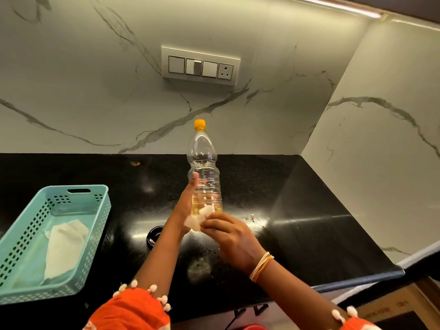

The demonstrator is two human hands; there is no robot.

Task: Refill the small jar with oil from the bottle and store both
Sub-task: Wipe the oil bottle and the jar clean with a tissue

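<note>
A clear plastic oil bottle with a yellow cap stands upright over the black counter, a little yellow oil in its bottom. My left hand grips the bottle's left side, thumb up along it. My right hand presses a white tissue against the bottle's base. A dark round jar sits on the counter just behind my left forearm, mostly hidden.
A teal perforated basket with a white paper inside stands at the left on the black counter. A marble wall with a switch panel lies behind. The counter's front edge runs at lower right.
</note>
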